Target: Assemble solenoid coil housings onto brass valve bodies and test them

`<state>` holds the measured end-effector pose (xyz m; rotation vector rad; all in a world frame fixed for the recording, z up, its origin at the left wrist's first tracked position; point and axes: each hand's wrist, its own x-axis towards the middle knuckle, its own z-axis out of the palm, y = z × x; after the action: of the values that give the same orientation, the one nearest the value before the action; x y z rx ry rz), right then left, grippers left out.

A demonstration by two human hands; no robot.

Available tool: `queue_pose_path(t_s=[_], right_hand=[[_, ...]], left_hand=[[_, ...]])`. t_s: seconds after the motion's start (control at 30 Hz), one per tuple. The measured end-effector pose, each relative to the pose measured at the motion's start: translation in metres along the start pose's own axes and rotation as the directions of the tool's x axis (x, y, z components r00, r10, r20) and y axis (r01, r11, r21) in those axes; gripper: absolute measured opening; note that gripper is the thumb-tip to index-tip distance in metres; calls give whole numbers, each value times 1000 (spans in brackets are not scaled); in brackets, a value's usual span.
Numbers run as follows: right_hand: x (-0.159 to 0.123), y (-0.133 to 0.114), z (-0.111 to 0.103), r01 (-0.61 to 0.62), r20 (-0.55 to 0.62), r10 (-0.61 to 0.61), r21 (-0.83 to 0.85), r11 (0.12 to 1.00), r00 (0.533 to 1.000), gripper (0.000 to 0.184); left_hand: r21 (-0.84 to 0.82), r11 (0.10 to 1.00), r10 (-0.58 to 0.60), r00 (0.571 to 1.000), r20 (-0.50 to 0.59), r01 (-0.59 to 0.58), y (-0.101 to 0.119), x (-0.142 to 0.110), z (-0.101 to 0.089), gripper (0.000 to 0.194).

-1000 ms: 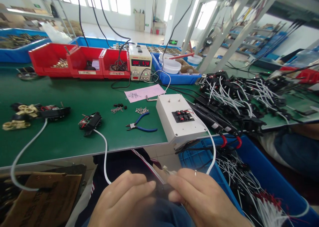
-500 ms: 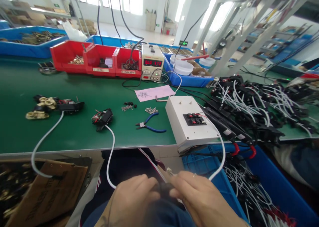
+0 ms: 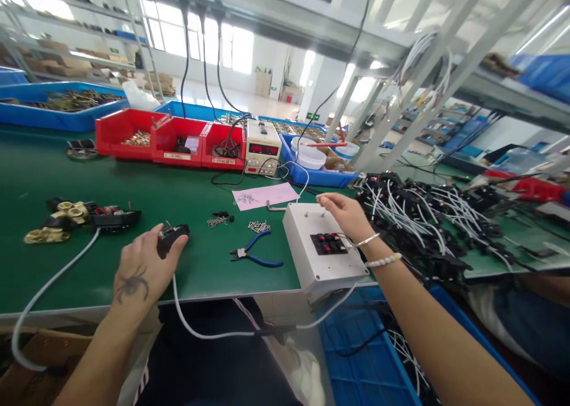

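Note:
My left hand (image 3: 145, 263) is closed around a small black housing (image 3: 171, 238) at the bench's front left. A white cable (image 3: 196, 333) hangs from that housing below the bench edge and runs through a dark joint (image 3: 276, 330) towards the white test box (image 3: 297, 237). Over the back of the box is my right hand (image 3: 342, 213), its fingers drawn together beside two small toggle switches (image 3: 322, 215). Whether the fingertips touch or hold anything there is hidden. On top of the box sits a black terminal block (image 3: 328, 244) with red tabs.
Blue-handled cutters (image 3: 258, 254), loose screws (image 3: 259, 226) and a pink sheet (image 3: 262, 196) lie mid-bench. Behind stand red bins (image 3: 178, 159) and a power supply (image 3: 263, 148). Another wired housing (image 3: 116, 218) lies left; black units with white cables (image 3: 401, 216) pile up right.
My hands have parted from the cable joint below the bench. The left has gone up to the black housing and closed on it; the right has moved up over the white box. The view has tilted up.

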<state>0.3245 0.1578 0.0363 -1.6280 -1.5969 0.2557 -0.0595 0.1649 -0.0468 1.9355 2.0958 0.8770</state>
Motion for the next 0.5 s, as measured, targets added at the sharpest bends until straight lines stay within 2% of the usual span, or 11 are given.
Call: queue_pose_path(t_s=[0.1,0.23,0.4,0.5], right_hand=[[5,20,16,-45,96,43,10,999,994,32],[-2,22,20,-56,145,49,49,997,988,35],[-2,17,21,-30,141,18,83,996,990,52],[1,16,23,-11,92,3,89,996,996,59]], left_hand=[[-26,999,-41,999,15,41,-9,4,12,72],[-121,992,-30,1000,-3,30,-11,-6,11,65],[-288,949,112,991,-77,-130,11,-44,-6,68],[-422,860,265,958,-115,-288,29,-73,-22,60]])
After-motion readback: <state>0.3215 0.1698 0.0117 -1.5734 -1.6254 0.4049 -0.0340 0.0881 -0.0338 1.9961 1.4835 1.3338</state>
